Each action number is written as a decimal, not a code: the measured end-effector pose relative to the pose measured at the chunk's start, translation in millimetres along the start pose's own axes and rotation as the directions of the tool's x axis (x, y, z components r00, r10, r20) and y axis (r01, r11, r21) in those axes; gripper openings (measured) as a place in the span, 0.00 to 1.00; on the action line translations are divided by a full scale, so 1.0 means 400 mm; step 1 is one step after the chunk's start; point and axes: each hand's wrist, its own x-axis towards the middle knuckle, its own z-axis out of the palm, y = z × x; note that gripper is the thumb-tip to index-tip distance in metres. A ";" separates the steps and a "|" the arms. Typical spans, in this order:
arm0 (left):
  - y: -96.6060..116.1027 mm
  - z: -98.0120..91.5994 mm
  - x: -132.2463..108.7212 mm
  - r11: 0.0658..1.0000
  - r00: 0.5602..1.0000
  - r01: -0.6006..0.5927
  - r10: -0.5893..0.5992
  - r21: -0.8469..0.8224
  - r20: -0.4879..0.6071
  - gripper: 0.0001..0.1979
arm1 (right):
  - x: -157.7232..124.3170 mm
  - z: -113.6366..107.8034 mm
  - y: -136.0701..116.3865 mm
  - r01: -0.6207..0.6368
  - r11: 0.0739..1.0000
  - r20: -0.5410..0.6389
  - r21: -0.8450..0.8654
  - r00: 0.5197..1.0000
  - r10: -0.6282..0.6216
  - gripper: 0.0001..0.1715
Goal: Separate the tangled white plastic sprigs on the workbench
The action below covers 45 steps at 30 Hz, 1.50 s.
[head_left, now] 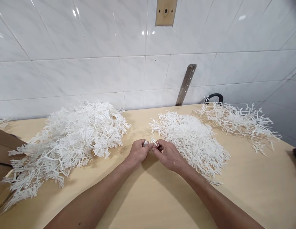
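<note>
Both hands meet at the middle of the table, fingers pinched close together. A thin white branched plastic piece (153, 140) sticks up from between the fingertips. My left hand (139, 150) is closed, with a bit of white showing by its thumb and forefinger. My right hand (167, 154) is closed in a pinch on the branched piece. Just right of it lies a dense pile of small white pieces (193, 136). To the left spreads a larger heap of white branched plastic pieces (83, 133).
A looser cluster of bare white branches (238, 119) lies at the right back. A brown cardboard box (7, 149) stands at the left edge. Behind the table (148, 203), a metal bracket (186, 83) and a black curved handle (215, 95) stand near the tiled wall.
</note>
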 end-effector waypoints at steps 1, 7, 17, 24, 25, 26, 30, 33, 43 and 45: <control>-0.004 0.002 0.001 1.000 1.000 -0.015 0.015 0.009 -0.012 0.18 | -0.001 0.000 -0.001 0.014 0.999 -0.005 -0.030 1.000 -0.014 0.11; 0.001 -0.009 0.009 0.994 0.971 -0.070 0.087 0.086 -0.222 0.17 | -0.029 0.011 -0.043 0.118 0.983 -0.023 -0.140 0.992 -0.123 0.07; 0.021 -0.052 0.021 0.981 1.000 0.009 -0.010 -0.194 -0.002 0.21 | 0.003 -0.010 0.006 -0.194 0.900 0.038 0.389 0.980 0.195 0.06; 0.023 -0.045 0.014 0.981 0.998 0.007 0.006 -0.193 0.068 0.21 | 0.014 -0.012 0.014 -0.288 0.809 0.177 0.513 0.957 0.228 0.15; 0.024 -0.044 0.012 0.983 0.997 0.011 0.002 -0.185 0.071 0.22 | 0.013 -0.012 0.010 -0.297 0.797 0.195 0.526 0.954 0.227 0.16; 0.026 -0.042 0.010 0.984 0.997 0.015 -0.002 -0.177 0.071 0.22 | 0.012 -0.011 0.007 -0.300 0.782 0.206 0.546 0.953 0.221 0.16; 0.028 -0.036 0.006 0.986 0.998 0.016 -0.005 -0.166 0.068 0.22 | 0.012 -0.010 0.003 -0.312 0.731 0.237 0.608 0.949 0.208 0.18; 0.027 -0.034 0.006 0.987 0.997 0.010 0.002 -0.159 0.072 0.22 | 0.014 -0.009 0.007 -0.343 0.721 0.258 0.602 0.938 0.231 0.18; 0.032 -0.029 -0.006 0.996 0.994 -0.005 0.014 -0.085 0.104 0.21 | 0.016 -0.019 0.010 -0.418 0.722 0.298 0.552 0.907 0.297 0.13; 0.031 -0.028 -0.006 0.997 0.996 -0.006 0.013 -0.076 0.089 0.20 | 0.016 -0.021 0.003 -0.440 0.719 0.324 0.538 0.896 0.305 0.13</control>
